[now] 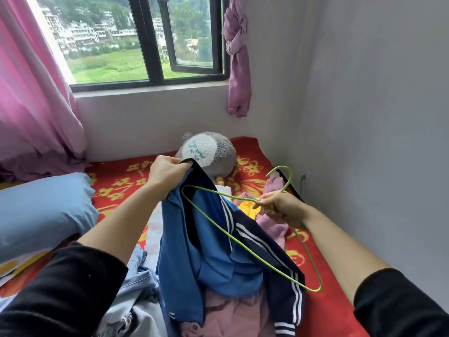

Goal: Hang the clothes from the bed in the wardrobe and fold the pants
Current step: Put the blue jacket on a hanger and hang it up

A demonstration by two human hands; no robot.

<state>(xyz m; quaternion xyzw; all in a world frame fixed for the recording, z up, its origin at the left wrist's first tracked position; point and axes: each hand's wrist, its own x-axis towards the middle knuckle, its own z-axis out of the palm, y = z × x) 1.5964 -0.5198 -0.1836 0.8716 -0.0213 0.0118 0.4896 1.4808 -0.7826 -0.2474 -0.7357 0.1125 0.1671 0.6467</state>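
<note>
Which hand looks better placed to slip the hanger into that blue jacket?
Probably the right hand: it already grips the green hanger by its neck. The left hand is busy holding the jacket up by its collar.

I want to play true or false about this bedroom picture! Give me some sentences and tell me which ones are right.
1. The left hand holds a blue jacket up by its collar. True.
2. The right hand holds a red hanger. False: the hanger is green.
3. The stuffed toy sits on the windowsill. False: it lies on the bed, below the window.
4. A blue pillow lies on the left side of the bed. True.
5. The curtain by the window is yellow. False: it is pink.
</note>
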